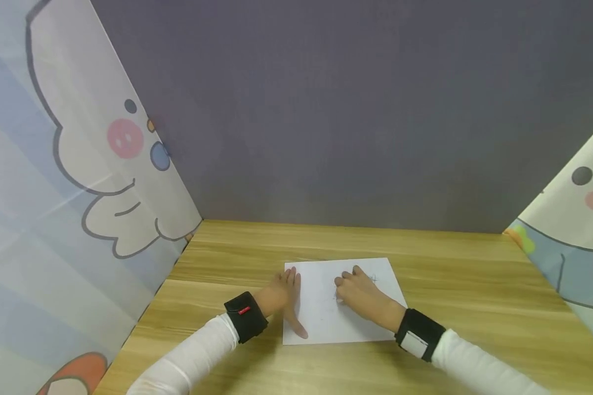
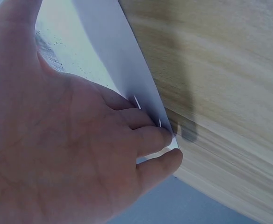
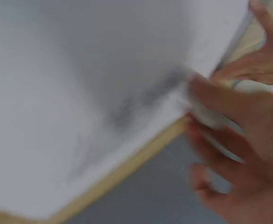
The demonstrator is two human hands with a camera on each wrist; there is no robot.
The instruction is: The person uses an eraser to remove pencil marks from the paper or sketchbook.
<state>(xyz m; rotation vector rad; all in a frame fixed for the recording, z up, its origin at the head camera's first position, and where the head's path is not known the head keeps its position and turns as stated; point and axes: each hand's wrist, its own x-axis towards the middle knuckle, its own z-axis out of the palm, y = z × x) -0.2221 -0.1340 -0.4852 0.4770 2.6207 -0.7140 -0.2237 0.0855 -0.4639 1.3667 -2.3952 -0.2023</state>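
A white sheet of paper (image 1: 343, 329) lies on the wooden table. My left hand (image 1: 285, 296) rests flat along the sheet's left edge, its thumb spread toward the near corner. On the upper right part of the paper my right hand (image 1: 363, 296) pinches a small white eraser (image 3: 205, 114), blurred in the right wrist view and hidden by the fingers in the head view. Beside the fingertips runs a grey pencil smudge (image 3: 141, 102). Thin pencil lines (image 1: 374, 278) show past the right hand. Dark specks (image 2: 57, 39) lie on the sheet in the left wrist view.
The wooden table (image 1: 474, 291) extends around the paper. Behind it stands a dark grey panel (image 1: 326, 120). Curtains with cartoon prints hang at the left (image 1: 94, 164) and the right (image 1: 573, 236). Both wrists wear black bands (image 1: 247, 317).
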